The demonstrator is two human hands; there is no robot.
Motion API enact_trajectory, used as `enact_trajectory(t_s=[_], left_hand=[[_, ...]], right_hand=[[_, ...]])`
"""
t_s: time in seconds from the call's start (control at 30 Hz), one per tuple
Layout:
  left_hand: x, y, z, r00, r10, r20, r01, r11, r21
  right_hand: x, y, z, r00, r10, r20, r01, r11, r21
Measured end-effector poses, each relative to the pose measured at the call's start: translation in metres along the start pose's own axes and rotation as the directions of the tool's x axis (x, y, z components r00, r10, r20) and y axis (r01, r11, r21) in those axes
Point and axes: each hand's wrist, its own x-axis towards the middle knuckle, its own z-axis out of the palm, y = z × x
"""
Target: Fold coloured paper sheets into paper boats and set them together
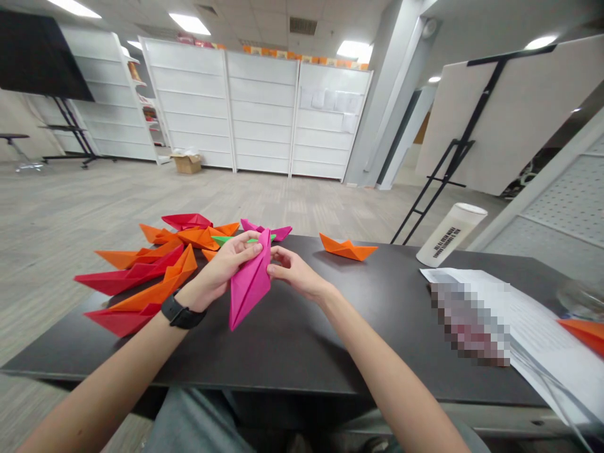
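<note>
A magenta folded paper boat (250,283) is held up over the dark table between my two hands, its pointed end tilted down toward me. My left hand (231,264), with a black watch band (182,313) on the wrist, grips its left edge and upper part. On the other side, the fingertips of my right hand (297,272) pinch its right edge. Beyond my left hand lie several paper boats, among them an orange one (170,280) and a red one (132,275). A green paper piece (224,240) and another magenta boat (280,233) show partly behind my hands.
A single orange paper boat (348,248) sits near the table's far edge. Farther right stand a white cylinder (450,236) with printed text and white paper sheets (523,314) beside a blurred-out patch. Another orange piece (585,333) is at the right edge. The dark table (283,352) ends near my legs.
</note>
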Motion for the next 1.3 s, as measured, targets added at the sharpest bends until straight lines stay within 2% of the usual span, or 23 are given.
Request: enact_trajectory(t_s=[0.17, 0.3, 0.4, 0.53, 0.63, 0.73, 0.83, 0.97, 1.13, 1.23, 1.3], left_hand=[[0.007, -0.003, -0.002, 0.996, 0.028, -0.091, -0.03, 0.999, -0.027], [0.01, -0.001, -0.004, 0.992, 0.014, -0.126, -0.022, 0.998, -0.06], [0.007, 0.003, -0.001, 0.996, -0.061, -0.065, 0.056, 0.996, -0.077], [0.001, 0.007, 0.003, 0.982, -0.184, 0.051, 0.187, 0.98, -0.073], [-0.001, 0.006, 0.002, 0.969, -0.23, 0.089, 0.237, 0.968, -0.079], [0.003, 0.002, -0.001, 0.976, -0.208, 0.067, 0.214, 0.971, -0.106], [0.009, -0.004, -0.007, 0.992, -0.125, -0.001, 0.124, 0.981, -0.151], [0.011, -0.005, -0.011, 0.996, -0.084, -0.015, 0.08, 0.98, -0.18], [0.005, 0.002, -0.006, 0.986, -0.152, 0.075, 0.164, 0.965, -0.206], [0.003, 0.003, -0.004, 0.974, -0.204, 0.104, 0.221, 0.954, -0.201], [0.002, 0.002, -0.003, 0.971, -0.218, 0.096, 0.232, 0.955, -0.186]], right_hand=[[-0.002, -0.005, -0.005, 0.999, 0.04, 0.008, -0.04, 0.999, -0.027], [0.001, -0.002, -0.013, 0.986, -0.07, -0.151, 0.066, 0.997, -0.033], [0.004, -0.002, -0.016, 0.957, -0.136, -0.257, 0.139, 0.99, -0.006], [0.005, -0.006, -0.016, 0.948, -0.138, -0.288, 0.146, 0.989, 0.007], [0.006, -0.007, -0.015, 0.929, -0.174, -0.326, 0.183, 0.983, -0.001], [0.006, -0.006, -0.014, 0.908, -0.208, -0.364, 0.236, 0.971, 0.035], [0.004, -0.008, -0.015, 0.904, -0.191, -0.382, 0.245, 0.965, 0.098], [0.0, -0.015, -0.019, 0.953, -0.051, -0.3, 0.116, 0.972, 0.204], [-0.007, -0.023, -0.021, 0.986, 0.086, -0.145, -0.051, 0.972, 0.229], [-0.011, -0.025, -0.021, 0.964, 0.265, 0.029, -0.266, 0.951, 0.158], [-0.012, -0.024, -0.02, 0.935, 0.345, 0.085, -0.353, 0.93, 0.102]])
